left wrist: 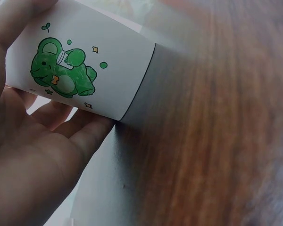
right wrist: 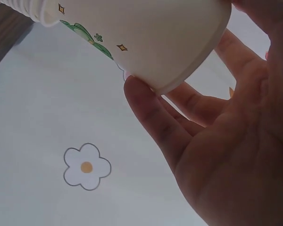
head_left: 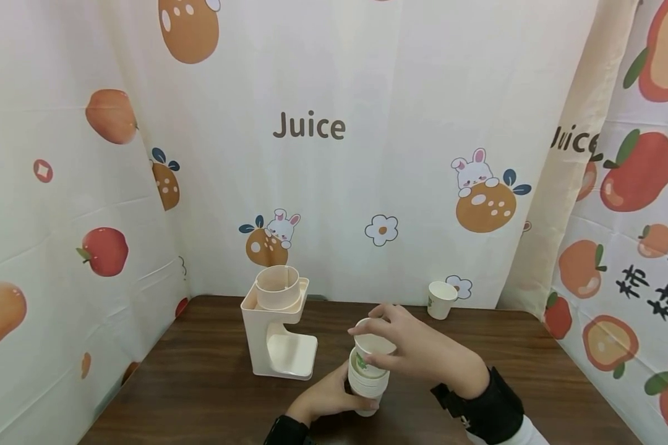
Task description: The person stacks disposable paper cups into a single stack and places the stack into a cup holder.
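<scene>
A stack of white paper cups [head_left: 367,387] stands in front of the person on the brown table. The left hand [head_left: 328,395] grips the stack low down, fingers and thumb around its sides. In the left wrist view a green bear print shows on the lowest cup [left wrist: 118,56], whose base is at the wood. Above, the right hand [head_left: 414,346] holds the top paper cup [head_left: 367,366] near its rim between thumb and fingers. That cup is partly raised out of the stack. From the right wrist, the held cup [right wrist: 155,37] appears with the stacked rims [right wrist: 33,9] beyond it.
A cream-coloured stand [head_left: 257,343] with a round tube on top and a flat foot is left of the stack. Another paper cup [head_left: 441,301] stands upright near the table's back edge. A printed curtain [head_left: 334,179] hangs behind the brown table [head_left: 200,383].
</scene>
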`<state>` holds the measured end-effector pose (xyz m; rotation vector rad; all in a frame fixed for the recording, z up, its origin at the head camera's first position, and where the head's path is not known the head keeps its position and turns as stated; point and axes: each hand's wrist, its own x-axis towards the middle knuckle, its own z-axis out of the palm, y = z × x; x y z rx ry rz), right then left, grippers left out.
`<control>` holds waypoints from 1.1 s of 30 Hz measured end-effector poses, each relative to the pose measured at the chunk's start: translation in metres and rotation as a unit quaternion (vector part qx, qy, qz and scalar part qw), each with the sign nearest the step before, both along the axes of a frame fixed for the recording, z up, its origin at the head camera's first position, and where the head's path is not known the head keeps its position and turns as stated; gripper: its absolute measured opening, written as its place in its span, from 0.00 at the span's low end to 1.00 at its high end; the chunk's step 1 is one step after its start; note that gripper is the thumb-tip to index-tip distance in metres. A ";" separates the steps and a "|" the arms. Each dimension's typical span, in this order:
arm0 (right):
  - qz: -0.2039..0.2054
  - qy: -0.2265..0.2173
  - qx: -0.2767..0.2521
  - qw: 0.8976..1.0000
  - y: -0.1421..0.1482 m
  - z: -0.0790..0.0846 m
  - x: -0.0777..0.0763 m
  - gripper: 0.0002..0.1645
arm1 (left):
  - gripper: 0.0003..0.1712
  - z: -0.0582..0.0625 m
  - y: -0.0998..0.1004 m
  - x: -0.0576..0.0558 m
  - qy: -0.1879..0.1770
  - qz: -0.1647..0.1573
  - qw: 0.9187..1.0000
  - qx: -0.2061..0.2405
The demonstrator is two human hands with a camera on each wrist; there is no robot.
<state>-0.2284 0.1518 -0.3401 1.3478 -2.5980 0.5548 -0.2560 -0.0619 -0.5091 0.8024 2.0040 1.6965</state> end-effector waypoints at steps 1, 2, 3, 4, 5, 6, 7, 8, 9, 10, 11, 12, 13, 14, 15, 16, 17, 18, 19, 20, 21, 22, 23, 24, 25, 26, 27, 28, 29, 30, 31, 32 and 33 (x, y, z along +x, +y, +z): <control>0.001 -0.002 0.002 1.000 -0.001 -0.002 -0.001 0.23 | 0.41 0.000 0.000 0.000 0.000 0.000 1.000 0.000; 0.001 -0.005 0.004 1.000 -0.001 -0.003 -0.001 0.23 | 0.41 0.000 0.000 0.000 0.001 0.000 1.000 0.000; 0.001 -0.010 0.005 1.000 -0.002 -0.005 -0.001 0.23 | 0.42 -0.001 0.000 0.000 0.002 -0.001 1.000 0.001; 0.001 -0.015 0.006 1.000 -0.002 -0.006 -0.002 0.22 | 0.42 -0.001 0.000 0.000 0.003 -0.001 1.000 0.002; 0.002 -0.021 0.008 1.000 -0.002 -0.007 -0.002 0.22 | 0.42 -0.001 0.000 0.000 0.004 -0.001 1.000 0.002; 0.000 -0.029 0.011 1.000 -0.003 -0.008 -0.002 0.22 | 0.42 -0.001 0.001 0.000 0.005 -0.003 1.000 0.004; -0.002 -0.037 0.013 0.999 -0.003 -0.009 -0.002 0.22 | 0.42 -0.001 0.001 0.000 0.005 -0.004 1.000 0.005; -0.002 -0.045 0.015 0.999 -0.003 -0.010 -0.002 0.22 | 0.42 0.000 0.000 0.000 0.006 -0.004 1.000 0.006; -0.002 -0.052 0.017 0.999 -0.003 -0.011 -0.002 0.22 | 0.42 0.000 0.000 0.001 0.006 -0.005 1.000 0.007; -0.001 -0.057 0.018 0.998 -0.004 -0.012 -0.002 0.22 | 0.43 0.000 0.000 0.001 0.007 -0.005 1.000 0.006; -0.002 -0.062 0.019 0.998 -0.004 -0.013 -0.003 0.22 | 0.43 0.000 0.000 0.001 0.007 -0.004 1.000 0.005; -0.002 -0.066 0.020 0.998 -0.004 -0.014 -0.003 0.22 | 0.44 0.000 0.000 0.002 0.007 -0.004 1.000 0.005; -0.002 -0.067 0.020 0.998 -0.005 -0.015 -0.003 0.22 | 0.44 0.000 0.000 0.002 0.006 -0.003 1.000 0.004; -0.002 -0.069 0.020 0.997 -0.005 -0.017 -0.004 0.22 | 0.45 0.000 0.000 0.002 0.005 -0.002 1.000 0.002; -0.004 -0.070 0.022 0.997 -0.005 -0.018 -0.004 0.21 | 0.45 0.000 0.000 0.002 0.003 -0.001 1.000 0.001; -0.007 -0.073 0.024 0.997 -0.005 -0.020 -0.005 0.21 | 0.45 0.000 0.000 0.003 0.002 0.001 1.000 -0.001; -0.010 -0.077 0.027 0.997 -0.005 -0.021 -0.005 0.21 | 0.46 0.000 0.000 0.003 -0.001 0.001 1.000 -0.001; -0.011 -0.079 0.028 0.996 -0.006 -0.023 -0.005 0.21 | 0.46 0.001 0.000 0.003 -0.002 0.001 1.000 -0.001; -0.011 -0.082 0.030 0.996 -0.006 -0.024 -0.006 0.21 | 0.46 0.001 0.000 0.004 -0.003 0.002 1.000 -0.002; -0.013 -0.086 0.033 0.996 -0.006 -0.025 -0.006 0.21 | 0.47 0.001 0.000 0.004 -0.004 0.002 1.000 -0.003; -0.014 -0.089 0.035 0.995 -0.006 -0.027 -0.006 0.21 | 0.47 0.001 0.000 0.004 -0.004 0.003 1.000 -0.003; -0.012 -0.090 0.037 0.995 -0.006 -0.028 -0.006 0.22 | 0.47 0.001 0.000 0.004 -0.004 0.004 1.000 -0.003; -0.011 -0.093 0.037 0.995 -0.006 -0.029 -0.007 0.22 | 0.47 0.001 0.000 0.004 -0.003 0.004 1.000 -0.003; -0.009 -0.095 0.037 0.995 -0.006 -0.030 -0.007 0.23 | 0.47 0.001 0.000 0.004 -0.003 0.005 1.000 -0.004; -0.007 -0.094 0.037 0.995 -0.006 -0.030 -0.007 0.23 | 0.47 0.001 0.000 0.004 -0.002 0.006 1.000 -0.004; -0.007 -0.094 0.038 0.995 -0.006 -0.031 -0.007 0.23 | 0.46 0.001 0.000 0.004 -0.002 0.007 1.000 -0.004; -0.004 -0.093 0.038 0.995 -0.006 -0.032 -0.008 0.23 | 0.46 0.001 0.000 0.004 -0.002 0.007 1.000 -0.004; -0.002 -0.091 0.039 0.995 -0.006 -0.032 -0.008 0.24 | 0.46 0.000 0.000 0.004 -0.002 0.008 1.000 -0.003; -0.002 -0.092 0.040 0.995 -0.006 -0.033 -0.008 0.24 | 0.46 0.000 0.000 0.004 -0.002 0.008 1.000 -0.002; -0.001 -0.090 0.040 0.995 -0.006 -0.034 -0.009 0.24 | 0.46 0.000 0.000 0.004 -0.003 0.009 1.000 -0.001; -0.001 -0.088 0.042 0.995 -0.006 -0.035 -0.009 0.25 | 0.46 0.000 -0.001 0.004 -0.004 0.009 1.000 0.000; -0.001 -0.089 0.043 0.995 -0.006 -0.036 -0.010 0.25 | 0.45 0.000 -0.001 0.004 -0.006 0.010 1.000 0.001; -0.001 -0.088 0.044 0.995 -0.006 -0.037 -0.011 0.25 | 0.45 0.000 -0.001 0.004 -0.009 0.009 1.000 0.003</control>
